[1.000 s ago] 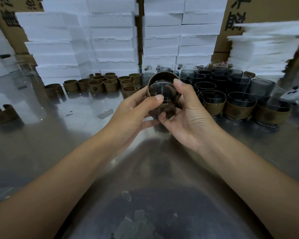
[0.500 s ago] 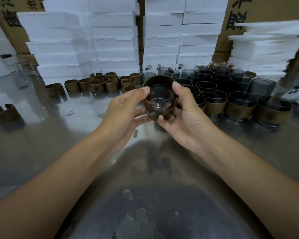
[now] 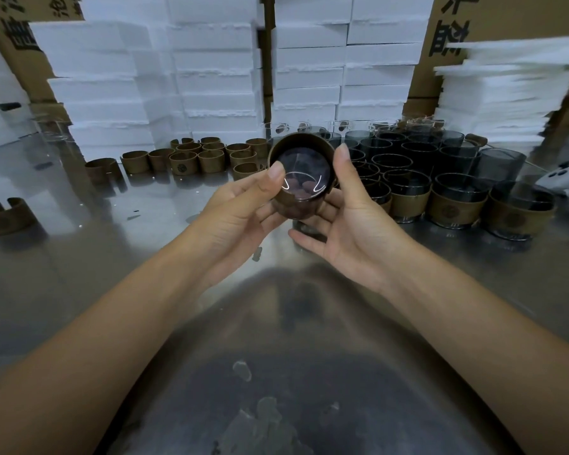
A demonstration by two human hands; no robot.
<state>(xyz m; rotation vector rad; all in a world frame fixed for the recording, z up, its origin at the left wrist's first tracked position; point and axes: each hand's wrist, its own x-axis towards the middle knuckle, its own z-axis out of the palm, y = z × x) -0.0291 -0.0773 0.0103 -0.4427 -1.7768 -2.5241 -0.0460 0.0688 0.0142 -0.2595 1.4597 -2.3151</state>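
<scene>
While both hands are engaged, I hold one glass cup (image 3: 304,178) in the air above the steel table (image 3: 79,257), just in front of the stock rows. Its long axis is tilted toward me: the mouth faces up and toward me, the base down and away. One brown sleeve (image 3: 301,138) encircles its wall. My left hand (image 3: 240,218) grips the left side, thumb on the rim. My right hand (image 3: 352,224) grips the right side, thumb upright along the wall, fingers curled beneath.

Count: one cup held; four sleeved glasses (image 3: 457,205) in the front row at right; bare dark glasses (image 3: 421,152) behind, too overlapped to count; more than ten loose sleeves (image 3: 183,163) clustered at left; one separate sleeve (image 3: 7,215) at the far left.
</scene>
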